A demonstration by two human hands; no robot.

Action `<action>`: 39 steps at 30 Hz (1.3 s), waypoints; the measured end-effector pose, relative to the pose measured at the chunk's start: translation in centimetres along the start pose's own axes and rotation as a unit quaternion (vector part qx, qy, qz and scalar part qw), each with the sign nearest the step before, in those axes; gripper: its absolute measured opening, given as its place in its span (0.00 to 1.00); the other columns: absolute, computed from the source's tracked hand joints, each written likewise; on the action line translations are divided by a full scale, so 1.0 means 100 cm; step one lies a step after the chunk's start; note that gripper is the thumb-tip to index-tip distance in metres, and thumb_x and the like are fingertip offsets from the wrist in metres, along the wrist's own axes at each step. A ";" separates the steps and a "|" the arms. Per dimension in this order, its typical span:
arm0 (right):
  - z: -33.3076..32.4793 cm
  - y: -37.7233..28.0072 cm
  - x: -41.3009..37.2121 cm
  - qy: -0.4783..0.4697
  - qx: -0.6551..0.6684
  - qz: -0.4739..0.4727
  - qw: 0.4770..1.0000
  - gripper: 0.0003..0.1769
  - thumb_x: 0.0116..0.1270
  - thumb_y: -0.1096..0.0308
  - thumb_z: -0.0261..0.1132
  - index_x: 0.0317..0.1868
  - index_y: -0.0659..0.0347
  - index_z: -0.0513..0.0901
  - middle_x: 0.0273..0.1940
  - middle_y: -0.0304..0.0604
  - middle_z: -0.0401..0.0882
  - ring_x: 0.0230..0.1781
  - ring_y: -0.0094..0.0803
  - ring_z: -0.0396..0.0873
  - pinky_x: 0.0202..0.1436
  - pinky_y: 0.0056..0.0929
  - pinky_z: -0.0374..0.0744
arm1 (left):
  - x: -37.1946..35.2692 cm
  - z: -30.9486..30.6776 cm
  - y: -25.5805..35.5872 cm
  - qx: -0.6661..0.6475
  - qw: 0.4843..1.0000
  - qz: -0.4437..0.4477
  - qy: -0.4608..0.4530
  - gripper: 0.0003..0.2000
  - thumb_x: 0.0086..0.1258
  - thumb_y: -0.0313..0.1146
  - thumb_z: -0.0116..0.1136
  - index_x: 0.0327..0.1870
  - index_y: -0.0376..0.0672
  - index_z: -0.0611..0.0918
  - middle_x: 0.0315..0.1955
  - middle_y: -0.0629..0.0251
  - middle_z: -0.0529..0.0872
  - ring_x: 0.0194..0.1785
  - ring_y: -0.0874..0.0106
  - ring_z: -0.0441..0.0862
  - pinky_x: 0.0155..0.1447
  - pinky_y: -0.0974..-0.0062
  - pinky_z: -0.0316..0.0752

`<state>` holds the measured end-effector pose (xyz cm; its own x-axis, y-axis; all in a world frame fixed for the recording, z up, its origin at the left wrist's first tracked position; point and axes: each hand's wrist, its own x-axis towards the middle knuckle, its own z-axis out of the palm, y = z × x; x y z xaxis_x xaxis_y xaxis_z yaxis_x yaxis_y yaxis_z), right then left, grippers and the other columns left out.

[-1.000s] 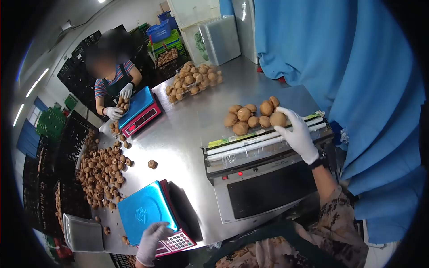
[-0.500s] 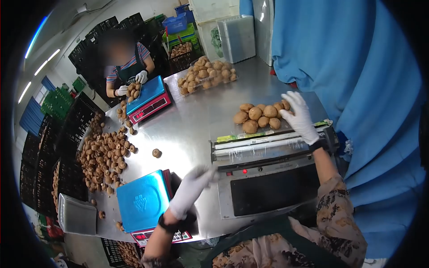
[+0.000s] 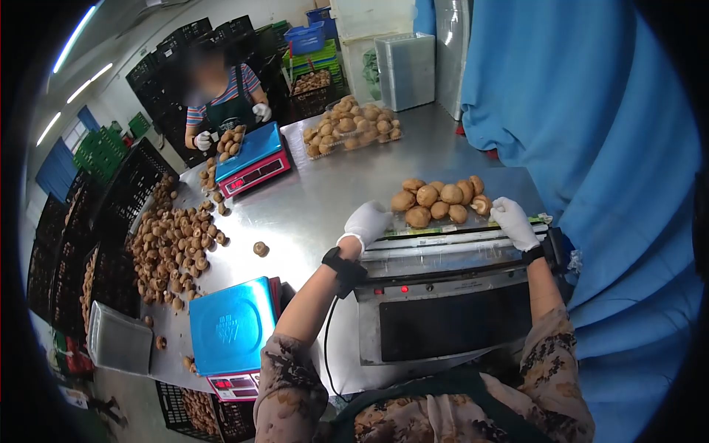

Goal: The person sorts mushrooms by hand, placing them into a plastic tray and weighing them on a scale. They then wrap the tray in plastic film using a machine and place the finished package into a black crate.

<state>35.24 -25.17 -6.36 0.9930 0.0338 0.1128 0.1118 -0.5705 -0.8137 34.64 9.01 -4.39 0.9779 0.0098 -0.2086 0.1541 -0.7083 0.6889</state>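
Several brown mushrooms (image 3: 439,199) lie together just behind the wrapping machine (image 3: 443,255), over a strip of clear film with a green-and-white edge. My left hand (image 3: 368,223), in a white glove, is closed at the left end of that film, beside the mushrooms. My right hand (image 3: 515,223), also gloved, has its fingers pinched at the right, next to a mushroom with its stem showing. What either pinch holds is too small to make out. A blue-topped scale (image 3: 233,325) stands left of my left arm.
Loose mushrooms (image 3: 173,247) are heaped at the left. A co-worker (image 3: 229,96) across the table holds a pack of mushrooms by a second scale (image 3: 255,159). Packed mushrooms (image 3: 351,127) stand at the back. A blue curtain (image 3: 576,111) hangs at the right.
My left hand has moved up and right from beside the scale to the film. My right hand has come down to the film's right end. The co-worker's pack has been lifted off the scale.
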 end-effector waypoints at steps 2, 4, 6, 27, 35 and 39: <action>0.002 0.001 0.004 -0.013 0.086 -0.008 0.996 0.08 0.62 0.71 0.59 0.36 0.68 0.77 0.28 0.44 0.79 0.32 0.29 0.79 0.39 0.28 0.75 | 0.008 0.007 -0.011 -0.055 0.998 0.000 0.022 0.13 0.62 0.37 0.57 0.39 0.34 0.81 0.27 0.58 0.84 0.30 0.69 0.82 0.38 0.74 0.77; 0.003 -0.006 0.002 -0.008 0.081 -0.029 0.996 0.07 0.62 0.72 0.58 0.36 0.68 0.76 0.27 0.42 0.78 0.30 0.27 0.78 0.36 0.27 0.74 | -0.002 0.006 -0.011 -0.072 0.995 0.003 0.065 0.13 0.61 0.36 0.57 0.37 0.33 0.80 0.28 0.57 0.84 0.30 0.69 0.82 0.38 0.75 0.77; 0.004 -0.024 -0.001 -0.010 0.092 -0.045 0.995 0.06 0.64 0.73 0.57 0.36 0.68 0.76 0.26 0.40 0.78 0.28 0.23 0.76 0.34 0.24 0.73 | -0.021 -0.005 -0.008 -0.059 0.992 0.016 0.111 0.11 0.62 0.34 0.57 0.35 0.33 0.79 0.28 0.58 0.83 0.29 0.70 0.82 0.38 0.75 0.77; 0.316 -0.198 -0.174 -0.322 0.189 -0.128 0.919 0.05 0.65 0.73 0.60 0.39 0.64 0.73 0.25 0.34 0.77 0.27 0.17 0.73 0.33 0.19 0.71 | -0.346 -0.154 -0.297 -0.242 0.924 -0.140 0.263 0.07 0.64 0.30 0.55 0.37 0.36 0.76 0.24 0.71 0.76 0.26 0.80 0.74 0.31 0.81 0.72; 0.329 -0.198 -0.170 -0.371 0.161 -0.067 0.912 0.12 0.69 0.69 0.59 0.50 0.66 0.74 0.33 0.38 0.78 0.33 0.20 0.76 0.37 0.20 0.75 | -0.383 -0.176 -0.321 -0.263 0.887 -0.197 0.325 0.14 0.67 0.40 0.57 0.41 0.37 0.79 0.24 0.68 0.81 0.25 0.79 0.77 0.27 0.81 0.73; 0.300 -0.190 -0.159 -0.357 0.152 -0.067 0.919 0.14 0.70 0.68 0.58 0.52 0.65 0.74 0.34 0.36 0.78 0.34 0.19 0.75 0.38 0.19 0.75 | -0.423 -0.200 -0.334 -0.264 0.857 -0.167 0.410 0.17 0.69 0.44 0.56 0.46 0.38 0.78 0.28 0.67 0.81 0.27 0.81 0.76 0.33 0.84 0.72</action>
<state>18.41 9.71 -9.77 0.7284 0.6790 -0.0915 0.1318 -0.2699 -0.9538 -9.02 46.41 -4.68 0.6042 0.7954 -0.0473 0.2763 -0.1534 0.9488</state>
